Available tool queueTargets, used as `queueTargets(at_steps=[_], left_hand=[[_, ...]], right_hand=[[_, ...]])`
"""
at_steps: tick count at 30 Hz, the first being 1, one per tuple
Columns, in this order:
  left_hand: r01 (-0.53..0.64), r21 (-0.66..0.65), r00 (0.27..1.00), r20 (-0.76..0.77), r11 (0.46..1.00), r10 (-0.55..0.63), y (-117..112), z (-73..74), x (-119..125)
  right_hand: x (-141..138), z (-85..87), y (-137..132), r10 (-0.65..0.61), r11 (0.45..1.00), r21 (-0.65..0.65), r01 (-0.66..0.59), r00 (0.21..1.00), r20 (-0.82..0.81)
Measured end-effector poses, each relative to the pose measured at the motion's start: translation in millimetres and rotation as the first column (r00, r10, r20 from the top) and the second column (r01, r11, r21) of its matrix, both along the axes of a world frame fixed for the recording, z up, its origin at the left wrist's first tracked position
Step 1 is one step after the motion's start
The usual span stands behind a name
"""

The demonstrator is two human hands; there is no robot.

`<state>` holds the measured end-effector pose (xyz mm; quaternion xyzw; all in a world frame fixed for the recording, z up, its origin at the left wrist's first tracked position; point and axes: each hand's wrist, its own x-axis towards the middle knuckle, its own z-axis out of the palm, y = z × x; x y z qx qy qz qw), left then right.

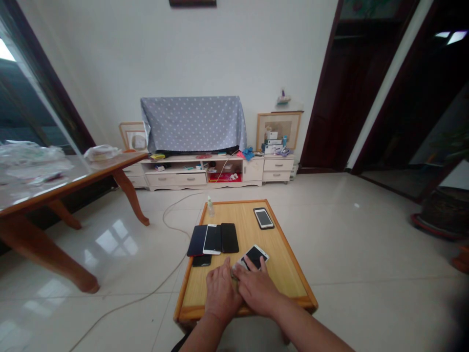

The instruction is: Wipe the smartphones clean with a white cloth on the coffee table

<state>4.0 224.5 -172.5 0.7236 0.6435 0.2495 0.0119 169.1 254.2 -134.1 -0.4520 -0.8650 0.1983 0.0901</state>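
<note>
On a low wooden table (286,266) both of my hands rest close together near the front edge. My right hand (256,288) has its fingers on a white phone with a dark screen (255,255). My left hand (221,292) lies beside it with fingers pressed down at the phone's near end; what lies under them is hidden. Three phones (213,239) sit side by side at the table's left, with a small black phone (202,260) just below them. Another white phone (263,218) lies at the far right. A small bottle (210,207) stands at the far left corner.
A larger wooden table (66,183) with papers stands to the left. A white TV cabinet (205,173) with a cloth-covered screen (193,123) lines the far wall. A cable (172,210) runs over the tiled floor. Dark doorways open at the right.
</note>
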Motion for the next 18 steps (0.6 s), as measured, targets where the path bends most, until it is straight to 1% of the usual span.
queueTargets(at_steps=[1,2,3,4,6,7,8,12,13,15,18], left_hand=[[-0.005,0.001,1.000,-0.003,1.000,0.005,0,-0.4,0],[-0.009,0.004,1.000,-0.006,1.000,0.009,0,-0.9,-1],[-0.008,0.008,1.000,-0.010,1.000,0.008,0,-1.2,-1],[-0.005,0.012,1.000,-0.013,1.000,0.005,0,-1.5,-1],[-0.005,0.017,1.000,-0.016,1.000,0.005,0,-1.7,-1],[-0.007,0.017,1.000,-0.017,1.000,0.007,0,-1.4,-1],[-0.008,0.015,1.000,-0.020,1.000,0.008,0,-1.0,-1],[0.000,0.002,1.000,-0.025,1.000,0.000,0,1.7,0],[0.001,0.001,1.000,-0.024,1.000,-0.001,0,2.4,1],[-0.007,0.006,1.000,-0.022,1.000,0.007,1,3.4,2],[-0.022,0.026,0.999,-0.023,0.999,0.023,1,4.0,3]], right_hand=[[-4,0.1,-2,0.038,0.999,0.003,-0.038,0.999,-0.007],[-6,1.0,-2,0.041,0.999,0.001,-0.041,0.999,-0.003],[-6,2.6,0,0.010,1.000,-0.004,-0.010,1.000,0.010],[-6,4.6,3,-0.047,0.999,-0.010,0.047,0.999,0.028],[-3,7.8,11,-0.166,0.986,-0.021,0.168,0.984,0.062],[-3,8.5,13,-0.199,0.979,-0.023,0.201,0.978,0.067],[-4,8.3,13,-0.205,0.978,-0.023,0.207,0.977,0.060],[-11,3.2,7,-0.085,0.996,-0.003,0.085,0.996,-0.019],[-12,2.4,8,-0.083,0.997,-0.002,0.083,0.996,-0.014],[-7,2.2,16,-0.147,0.989,-0.014,0.148,0.988,0.036],[8,3.0,36,-0.298,0.953,-0.023,0.302,0.949,0.107]])
